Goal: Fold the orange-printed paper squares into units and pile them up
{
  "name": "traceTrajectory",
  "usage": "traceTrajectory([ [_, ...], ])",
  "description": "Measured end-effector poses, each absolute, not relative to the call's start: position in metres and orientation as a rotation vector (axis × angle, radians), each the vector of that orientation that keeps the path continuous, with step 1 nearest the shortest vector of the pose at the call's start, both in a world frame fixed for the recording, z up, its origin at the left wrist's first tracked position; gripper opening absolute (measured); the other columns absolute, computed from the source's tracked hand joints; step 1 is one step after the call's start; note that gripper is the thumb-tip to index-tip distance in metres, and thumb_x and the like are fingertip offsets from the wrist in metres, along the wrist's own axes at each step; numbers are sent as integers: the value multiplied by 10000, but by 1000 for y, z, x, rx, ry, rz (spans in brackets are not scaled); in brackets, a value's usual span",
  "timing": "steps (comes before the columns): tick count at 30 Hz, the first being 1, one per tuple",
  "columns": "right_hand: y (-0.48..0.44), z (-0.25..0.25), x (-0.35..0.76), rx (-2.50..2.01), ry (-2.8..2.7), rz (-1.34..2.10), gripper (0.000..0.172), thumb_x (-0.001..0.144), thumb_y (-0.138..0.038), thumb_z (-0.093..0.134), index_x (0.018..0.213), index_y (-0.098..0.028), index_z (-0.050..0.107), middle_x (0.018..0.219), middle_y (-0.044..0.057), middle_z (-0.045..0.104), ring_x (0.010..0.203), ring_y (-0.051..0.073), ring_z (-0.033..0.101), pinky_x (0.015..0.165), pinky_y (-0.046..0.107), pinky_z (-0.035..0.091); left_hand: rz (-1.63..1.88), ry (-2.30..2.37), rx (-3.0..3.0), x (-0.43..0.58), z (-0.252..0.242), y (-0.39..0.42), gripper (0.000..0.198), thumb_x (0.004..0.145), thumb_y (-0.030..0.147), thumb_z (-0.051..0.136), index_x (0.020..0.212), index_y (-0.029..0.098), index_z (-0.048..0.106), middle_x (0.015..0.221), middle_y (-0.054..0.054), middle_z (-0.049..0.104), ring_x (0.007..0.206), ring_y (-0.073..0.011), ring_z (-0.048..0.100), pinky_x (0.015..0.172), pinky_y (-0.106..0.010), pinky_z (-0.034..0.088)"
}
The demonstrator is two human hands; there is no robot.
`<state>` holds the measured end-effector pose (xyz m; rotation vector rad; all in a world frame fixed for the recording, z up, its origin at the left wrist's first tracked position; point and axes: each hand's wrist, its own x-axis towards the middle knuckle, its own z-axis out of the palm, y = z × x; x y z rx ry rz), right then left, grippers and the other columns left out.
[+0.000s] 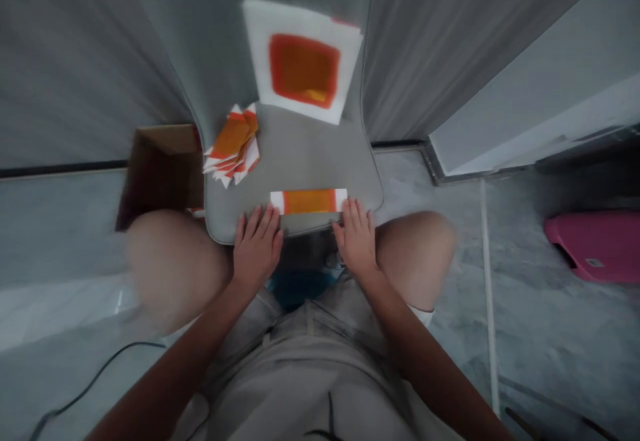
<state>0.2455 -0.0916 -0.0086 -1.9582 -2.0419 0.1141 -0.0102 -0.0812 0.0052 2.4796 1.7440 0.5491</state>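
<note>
A narrow folded strip of white paper with an orange middle (pixel 309 201) lies along the near edge of a grey cushioned seat (pixel 300 154). My left hand (pixel 257 244) rests flat with its fingertips at the strip's left end. My right hand (pixel 356 236) lies flat with its fingertips at the strip's right end. Both hands have their fingers stretched out and hold nothing. Further back on the seat lies a stack of flat white sheets with an orange square (pixel 303 68). A pile of folded orange-and-white papers (pixel 233 144) sits at the seat's left side.
An open brown cardboard box (pixel 157 174) stands on the floor left of the seat. A pink object (pixel 597 244) lies on the floor at the right. A dark cable (pixel 90 381) runs across the floor at lower left. My bare knees flank the seat.
</note>
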Motion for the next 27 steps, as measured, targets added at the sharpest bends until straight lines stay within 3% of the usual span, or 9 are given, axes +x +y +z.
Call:
traceTrajectory([
  [7, -91, -20, 243, -2058, -1902, 3, 738, 1116, -546, 235, 1691, -83, 227, 1738, 223, 263, 1647, 370, 127, 1278, 642, 249, 671, 1734, 2428, -8, 4, -85, 570, 1094, 351, 412, 1648, 217, 394, 1654, -64, 462, 1575, -316, 378, 1323, -582, 189],
  [14, -96, -11, 235, -1989, -1753, -129, 745, 1120, -474, 284, 1709, -87, 44, 1724, 293, 226, 1625, 385, 203, 1243, 677, 292, 730, 1778, 2342, 0, 3, -90, 623, 1085, 365, 418, 1676, 195, 319, 1671, -88, 431, 1595, -328, 335, 1328, -607, 158],
  [18, -104, 9, 184, -1829, -1942, -122, 684, 1111, -404, 369, 1718, -191, 136, 1759, 216, 187, 1641, 357, 155, 1265, 641, 280, 715, 1771, 2352, -1, 2, -90, 628, 1082, 359, 409, 1676, 179, 318, 1683, -87, 412, 1598, -334, 327, 1330, -608, 143],
  [22, -101, 16, 136, -1799, -2156, 43, 636, 1086, -453, 453, 1674, -243, 333, 1763, 176, 210, 1642, 370, 144, 1264, 635, 282, 691, 1733, 2368, -3, 3, -91, 653, 1060, 336, 412, 1682, 174, 302, 1700, -86, 377, 1612, -344, 290, 1326, -619, 129],
  [27, -96, 7, 151, -1969, -2134, 73, 538, 1089, -430, 456, 1618, -331, 452, 1771, 126, 219, 1638, 400, 158, 1249, 725, 222, 711, 1756, 2313, 0, 4, -90, 631, 1070, 345, 412, 1677, 196, 323, 1686, -87, 406, 1607, -343, 305, 1326, -628, 131],
])
